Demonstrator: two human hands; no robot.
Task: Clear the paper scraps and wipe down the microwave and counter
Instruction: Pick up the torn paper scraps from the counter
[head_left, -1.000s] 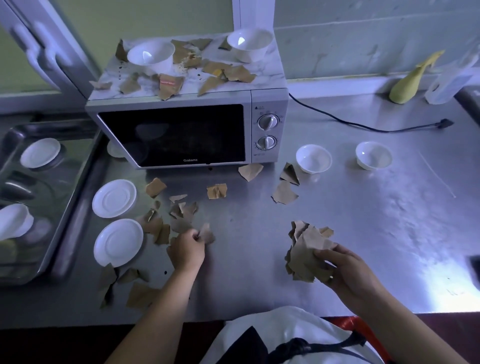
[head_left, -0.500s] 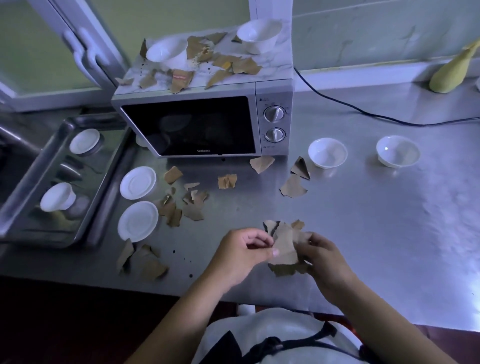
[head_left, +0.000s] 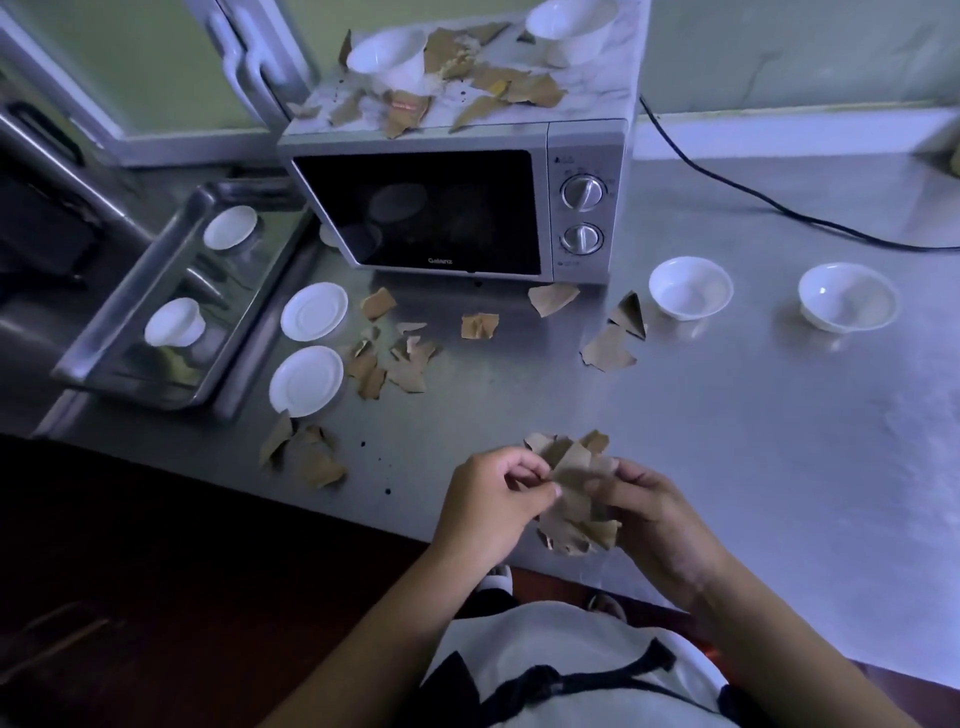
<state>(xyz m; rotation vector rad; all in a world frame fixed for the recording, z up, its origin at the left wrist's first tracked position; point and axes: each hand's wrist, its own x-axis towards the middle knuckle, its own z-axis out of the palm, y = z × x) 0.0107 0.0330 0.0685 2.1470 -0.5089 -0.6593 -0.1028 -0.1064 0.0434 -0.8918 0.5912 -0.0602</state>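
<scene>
A bundle of brown paper scraps (head_left: 574, 491) is held over the counter's front edge between both hands. My right hand (head_left: 652, 512) grips the bundle from the right, and my left hand (head_left: 491, 501) pinches its left side. Loose scraps (head_left: 387, 358) lie on the steel counter (head_left: 727, 415) in front of the silver microwave (head_left: 452, 202). More scraps (head_left: 306, 457) sit near the front edge, and others (head_left: 608, 348) lie to the right of the door. Several scraps (head_left: 498, 88) cover the microwave's top.
Two white bowls (head_left: 387, 60) stand on the microwave, two more (head_left: 688, 286) on the counter to its right. Two white saucers (head_left: 306, 379) lie left of the scraps. A steel tray (head_left: 104, 364) with white dishes sits at the left. A black cable (head_left: 779, 208) runs behind.
My left hand left the scraps by the saucers and came to the bundle in my right hand, adding a piece. The view shifted to the left.
</scene>
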